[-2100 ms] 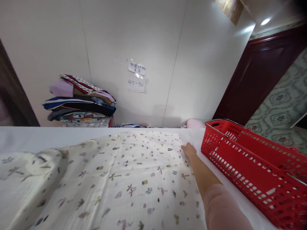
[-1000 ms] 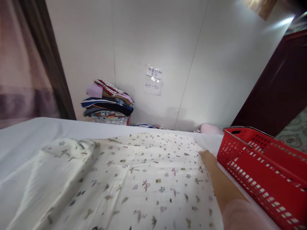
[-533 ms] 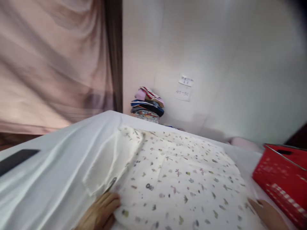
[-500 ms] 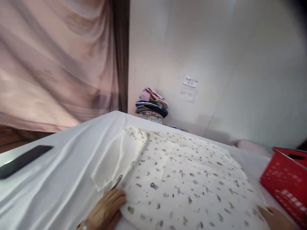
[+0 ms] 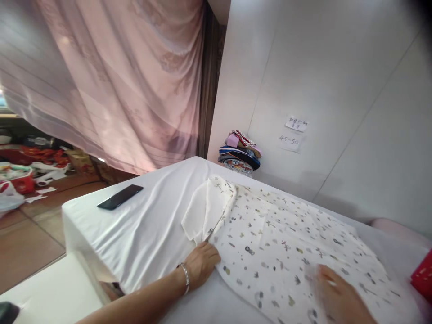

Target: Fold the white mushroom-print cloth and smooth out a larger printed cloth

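A white shirt (image 5: 273,252) printed with small plant-like motifs lies spread on the white-covered table. Toward its left end, a plain white part, seemingly a sleeve or turned-over piece (image 5: 197,211), folds out with its paler inner side up. My left hand (image 5: 201,264), a silver bangle at its wrist, has its fingers closed on the shirt's near-left edge, just below that piece. Above the shirt's front middle is my right hand (image 5: 340,292), smeared by motion, with a ring on one finger. Whether its fingers touch the cloth I cannot tell.
A black phone (image 5: 120,197) lies on the table (image 5: 158,198) at left. Folded clothes (image 5: 240,153) are stacked by the wall beyond the far edge. Part of a red basket (image 5: 423,274) shows at right. A pink curtain (image 5: 135,81) hangs behind; cluttered items cover the floor at left.
My right hand has moved left from the shirt's right edge to above its front middle. My left hand stays at the same edge. The view has swung left, showing more floor.
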`<state>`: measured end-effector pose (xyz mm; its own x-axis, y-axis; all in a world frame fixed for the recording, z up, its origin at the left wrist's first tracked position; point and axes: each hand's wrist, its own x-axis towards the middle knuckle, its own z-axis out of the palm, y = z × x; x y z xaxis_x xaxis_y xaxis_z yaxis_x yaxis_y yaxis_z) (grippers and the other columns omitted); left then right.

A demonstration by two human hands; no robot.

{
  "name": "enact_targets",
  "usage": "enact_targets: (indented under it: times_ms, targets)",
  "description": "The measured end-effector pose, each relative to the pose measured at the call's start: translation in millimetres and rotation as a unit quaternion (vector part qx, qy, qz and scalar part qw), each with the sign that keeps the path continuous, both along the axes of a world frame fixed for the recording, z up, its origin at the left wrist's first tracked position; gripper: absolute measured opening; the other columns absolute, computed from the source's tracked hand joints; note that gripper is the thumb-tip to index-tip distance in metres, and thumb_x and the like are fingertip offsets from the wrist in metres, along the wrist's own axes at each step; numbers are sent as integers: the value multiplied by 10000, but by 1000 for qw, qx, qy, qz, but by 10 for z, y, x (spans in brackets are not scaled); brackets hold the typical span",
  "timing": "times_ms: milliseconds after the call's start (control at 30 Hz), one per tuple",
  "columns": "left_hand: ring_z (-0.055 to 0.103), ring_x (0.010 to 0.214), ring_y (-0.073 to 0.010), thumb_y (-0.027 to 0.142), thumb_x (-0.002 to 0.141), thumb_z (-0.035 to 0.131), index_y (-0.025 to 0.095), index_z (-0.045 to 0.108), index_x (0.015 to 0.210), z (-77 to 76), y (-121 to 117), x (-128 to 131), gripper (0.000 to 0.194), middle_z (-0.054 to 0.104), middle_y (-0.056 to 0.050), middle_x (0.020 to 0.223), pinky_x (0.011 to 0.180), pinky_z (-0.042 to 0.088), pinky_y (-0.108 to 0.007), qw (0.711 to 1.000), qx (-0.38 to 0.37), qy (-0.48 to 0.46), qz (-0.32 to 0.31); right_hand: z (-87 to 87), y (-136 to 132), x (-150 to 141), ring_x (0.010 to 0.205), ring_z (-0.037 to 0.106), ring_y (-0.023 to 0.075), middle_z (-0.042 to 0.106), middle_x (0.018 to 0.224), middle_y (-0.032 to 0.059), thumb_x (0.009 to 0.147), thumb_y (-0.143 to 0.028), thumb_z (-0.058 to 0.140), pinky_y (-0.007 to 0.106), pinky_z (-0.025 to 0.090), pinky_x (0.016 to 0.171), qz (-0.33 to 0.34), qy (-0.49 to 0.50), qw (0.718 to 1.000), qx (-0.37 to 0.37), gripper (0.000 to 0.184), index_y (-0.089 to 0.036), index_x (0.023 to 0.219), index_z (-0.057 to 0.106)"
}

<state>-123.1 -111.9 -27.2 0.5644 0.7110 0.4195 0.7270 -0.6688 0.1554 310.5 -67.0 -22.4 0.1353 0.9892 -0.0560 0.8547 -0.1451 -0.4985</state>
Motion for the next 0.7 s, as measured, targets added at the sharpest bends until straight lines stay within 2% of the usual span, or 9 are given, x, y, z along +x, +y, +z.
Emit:
enact_targets:
  times_ms: [33,100,167,233,300,367,467,567,700]
  targets:
    - [475,726,-151,103,831,327,180,515,801,-3,5,0,206,559,-29,762,676,369,-326,1000,6,1,-1,7,-68,-339,1134,497,206,535,1239,52,760,-531,357,315,414,940,76,36,996,-17,486,-289,1133,554]
    - [482,724,-150,136,853,331,180,522,818,-5,13,1,199,557,-28,756,675,366,-324,1000,17,4,0,60,-252,-1017,1155,474,212,500,1278,34,794,-507,372,344,399,953,200,46,978,-28,465,-289,1174,529]
    - [488,721,-150,166,868,343,179,526,822,-1,19,3,189,556,-27,753,679,363,-322,1000,21,9,7,144,-422,-1604,1178,438,223,496,1274,47,791,-461,447,364,339,996,316,24,948,15,457,-264,1199,511]
    - [491,718,-151,170,865,363,181,526,823,6,26,9,169,555,-21,747,682,360,-318,1000,20,12,14,211,-513,-2048,1142,449,227,517,1227,60,764,-388,519,360,347,973,376,-11,924,70,457,-251,1199,499]
    - [493,725,-153,156,846,394,182,522,830,12,33,16,132,558,-17,754,688,358,-314,1000,15,15,21,221,-517,-2348,1032,504,220,561,1106,63,751,-265,529,341,396,890,382,-58,916,109,408,-234,1158,513]
    - [491,731,-154,145,821,426,180,515,828,13,38,19,96,562,-15,766,692,357,-309,999,9,23,26,166,-474,-2532,924,537,210,577,991,56,755,-151,478,316,425,792,364,-106,916,134,336,-216,1080,539]
    - [483,718,-153,143,788,460,179,504,802,5,44,1,59,561,-8,755,690,352,-306,999,11,42,21,17,-410,-2652,827,555,188,581,903,50,774,-54,384,268,423,693,353,-146,911,152,293,-200,955,562]
    - [476,704,-150,132,783,443,186,496,782,0,56,-61,75,551,-3,734,686,344,-306,998,18,56,11,-110,-390,-2655,788,556,175,579,879,47,801,-53,351,245,412,657,362,-154,905,163,281,-199,906,568]
    - [479,717,-148,91,761,419,184,487,750,65,72,-215,116,538,-13,727,739,352,-322,998,15,61,0,-171,-404,-2603,756,554,158,573,872,34,817,-93,365,223,402,628,368,-133,904,171,274,-221,956,563]
